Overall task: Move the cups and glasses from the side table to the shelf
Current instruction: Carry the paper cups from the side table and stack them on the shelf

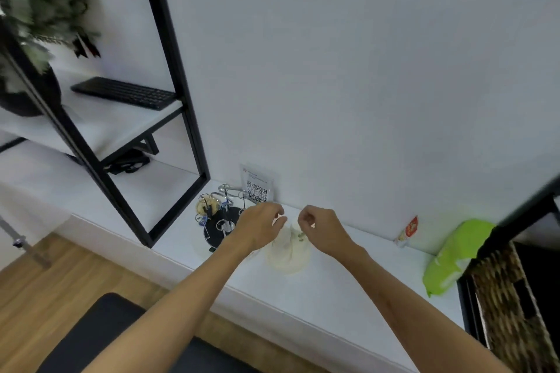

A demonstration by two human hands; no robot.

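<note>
A cream-white, cup-like object (289, 256) stands on the white side table (333, 291) against the wall; blur hides its exact shape. My left hand (262, 228) and my right hand (319, 230) hover just above it, one on each side of its top, both with fingers curled inward. Whether either hand grips anything cannot be made out. Left of them a metal cup rack (219, 218) on a round black base holds small glass items. The black-framed shelf (169, 48) with white boards rises at the left.
On the shelf lie a black keyboard (127, 92) and a plant in a dark pot (27, 39). A QR-code sign (257, 189) leans on the wall. A red-white packet (409, 230), a green bag (454, 254) and a wicker basket (509, 297) sit at right. A black seat (106, 336) is below.
</note>
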